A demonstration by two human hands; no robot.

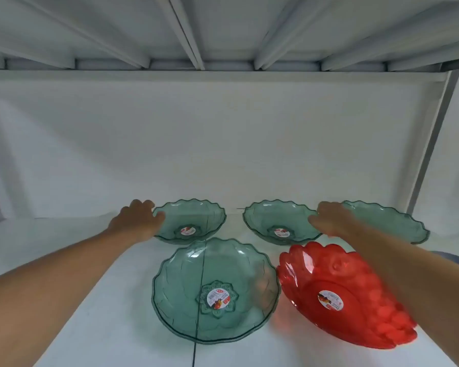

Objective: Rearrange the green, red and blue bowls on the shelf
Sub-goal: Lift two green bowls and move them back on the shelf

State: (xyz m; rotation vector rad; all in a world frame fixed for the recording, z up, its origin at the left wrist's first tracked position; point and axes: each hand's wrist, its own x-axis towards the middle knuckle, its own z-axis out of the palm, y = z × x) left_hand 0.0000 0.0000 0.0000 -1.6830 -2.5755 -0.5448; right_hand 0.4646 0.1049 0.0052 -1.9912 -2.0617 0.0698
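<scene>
White shelf point(96, 274) carries four green bowls and one red bowl point(342, 295) at near right; the left hand point(139, 221) grips the far-left green bowl point(190, 221), the right hand point(331, 221) the far-middle green bowl point(278, 221); lifting clear probably beats dragging.

Left of the left hand point(138, 221) the white shelf point(64, 260) lies bare; between both hands, scalloped translucent green bowls point(215, 290) and a red scalloped bowl point(339, 295) crowd the surface.
</scene>
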